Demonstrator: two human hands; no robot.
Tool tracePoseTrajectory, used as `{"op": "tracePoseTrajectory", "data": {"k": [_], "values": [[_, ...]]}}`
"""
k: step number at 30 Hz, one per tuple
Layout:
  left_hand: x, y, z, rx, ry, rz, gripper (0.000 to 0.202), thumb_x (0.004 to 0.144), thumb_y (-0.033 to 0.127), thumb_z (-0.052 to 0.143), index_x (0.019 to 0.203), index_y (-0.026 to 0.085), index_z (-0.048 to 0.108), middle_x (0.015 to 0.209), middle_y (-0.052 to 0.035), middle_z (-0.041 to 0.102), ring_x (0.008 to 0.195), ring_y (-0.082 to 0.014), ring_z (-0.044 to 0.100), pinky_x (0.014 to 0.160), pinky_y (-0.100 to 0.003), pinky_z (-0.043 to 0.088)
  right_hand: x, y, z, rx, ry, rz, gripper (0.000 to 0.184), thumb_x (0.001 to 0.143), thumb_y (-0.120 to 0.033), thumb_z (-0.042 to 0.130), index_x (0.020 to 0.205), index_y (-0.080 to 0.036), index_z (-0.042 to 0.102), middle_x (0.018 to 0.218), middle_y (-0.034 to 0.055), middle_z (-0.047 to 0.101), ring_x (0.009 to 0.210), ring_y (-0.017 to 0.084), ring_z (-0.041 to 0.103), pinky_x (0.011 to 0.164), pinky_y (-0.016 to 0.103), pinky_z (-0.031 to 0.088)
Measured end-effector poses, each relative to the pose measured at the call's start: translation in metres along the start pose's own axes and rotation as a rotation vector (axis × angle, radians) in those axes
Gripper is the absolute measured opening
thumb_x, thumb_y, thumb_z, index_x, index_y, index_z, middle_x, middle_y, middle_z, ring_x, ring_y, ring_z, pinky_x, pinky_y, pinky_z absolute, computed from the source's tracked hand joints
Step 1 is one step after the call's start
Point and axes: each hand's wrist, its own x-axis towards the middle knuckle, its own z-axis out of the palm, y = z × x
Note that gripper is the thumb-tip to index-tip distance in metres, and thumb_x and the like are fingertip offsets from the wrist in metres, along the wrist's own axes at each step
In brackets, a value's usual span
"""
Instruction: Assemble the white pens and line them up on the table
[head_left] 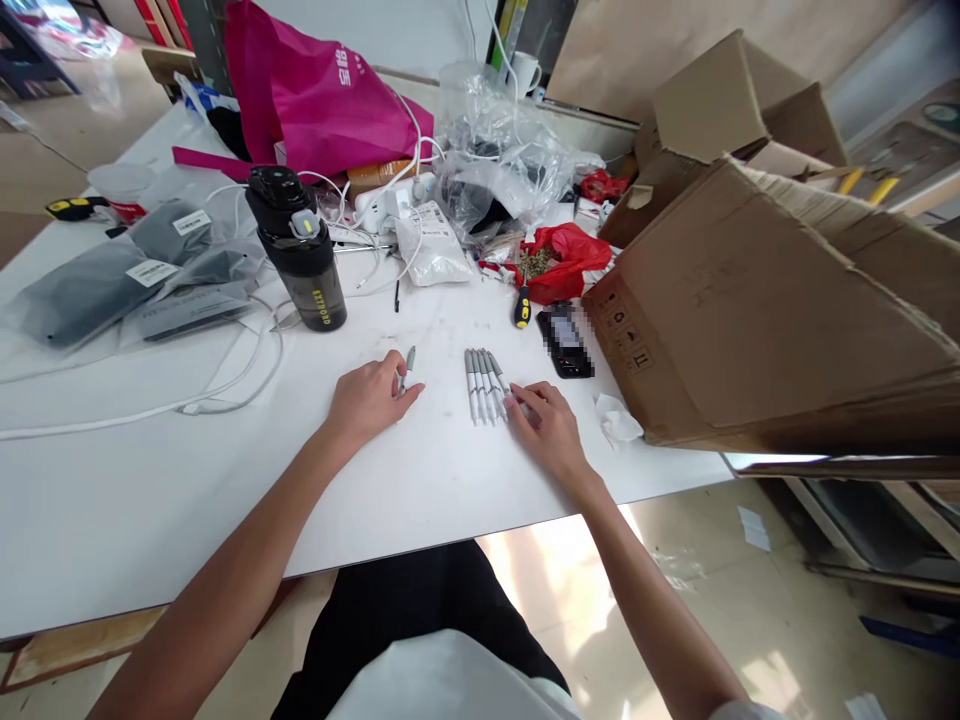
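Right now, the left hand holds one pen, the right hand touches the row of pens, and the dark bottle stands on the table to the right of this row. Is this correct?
Not quite: the dark bottle stands on the table to the left of the row of pens, as the head view shows. The left hand does hold one pen, and the right hand touches the row.

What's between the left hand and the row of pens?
In the head view, only bare white table lies between the left hand and the pens.
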Motion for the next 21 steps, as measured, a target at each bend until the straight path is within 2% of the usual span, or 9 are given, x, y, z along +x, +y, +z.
{"op": "tracePoseTrajectory", "data": {"k": [3, 7, 9, 13, 17, 21], "values": [[0.000, 0.000, -0.001, 0.052, -0.015, -0.030, 0.031, 0.102, 0.053, 0.069, 0.091, 0.026, 0.057, 0.081, -0.0005, 0.071, 0.073, -0.0244, 0.066, 0.065, -0.035, 0.037, 0.003, -0.001, 0.000, -0.008, -0.072, -0.061, 0.050, 0.114, -0.053, 0.059, 0.149, -0.021, 0.076, 0.112, 0.0132, 0.074, 0.104, 0.032, 0.071, 0.101, 0.054, 0.060], [0.001, -0.001, -0.001, 0.071, -0.023, -0.061, 0.030, 0.102, 0.050, 0.065, 0.087, 0.026, 0.059, 0.080, -0.0020, 0.072, 0.074, -0.0264, 0.067, 0.065, -0.036, 0.034, 0.008, 0.003, -0.001, -0.023, -0.201, -0.199, 0.073, 0.109, -0.068, 0.063, 0.166, -0.021, 0.061, 0.118, 0.0144, 0.071, 0.108, 0.033, 0.069, 0.102, 0.057, 0.058], [0.001, -0.001, -0.001, 0.060, -0.018, -0.066, 0.028, 0.102, 0.049, 0.064, 0.086, 0.026, 0.060, 0.080, -0.0026, 0.073, 0.074, -0.0269, 0.067, 0.065, -0.036, 0.033, 0.011, 0.006, -0.001, -0.021, -0.233, -0.278, 0.077, 0.107, -0.070, 0.066, 0.167, -0.022, 0.060, 0.120, 0.0150, 0.069, 0.109, 0.033, 0.067, 0.101, 0.056, 0.059], [0.002, -0.001, 0.001, 0.009, 0.013, -0.082, 0.028, 0.101, 0.046, 0.065, 0.082, 0.026, 0.059, 0.077, -0.0029, 0.072, 0.069, -0.0253, 0.063, 0.065, -0.037, 0.032, 0.016, 0.010, -0.002, 0.008, -0.254, -0.353, 0.071, 0.106, -0.066, 0.072, 0.164, -0.026, 0.064, 0.112, 0.0117, 0.067, 0.101, 0.030, 0.064, 0.094, 0.051, 0.059], [0.002, 0.001, 0.000, -0.192, 0.085, -0.117, 0.031, 0.098, 0.046, 0.070, 0.078, 0.025, 0.058, 0.074, -0.0018, 0.072, 0.066, -0.0222, 0.060, 0.065, -0.036, 0.036, 0.020, 0.011, -0.004, 0.028, -0.270, -0.354, 0.063, 0.108, -0.058, 0.072, 0.163, -0.026, 0.066, 0.113, 0.0112, 0.066, 0.098, 0.028, 0.064, 0.092, 0.051, 0.059], [0.001, 0.003, -0.003, -0.519, 0.126, -0.137, 0.035, 0.101, 0.050, 0.070, 0.079, 0.025, 0.060, 0.068, 0.0004, 0.067, 0.059, -0.0175, 0.056, 0.061, -0.033, 0.039, 0.023, 0.011, -0.004, 0.053, -0.278, -0.366, 0.067, 0.107, -0.056, 0.075, 0.165, -0.025, 0.064, 0.120, 0.0129, 0.066, 0.100, 0.029, 0.063, 0.094, 0.051, 0.059]]}}
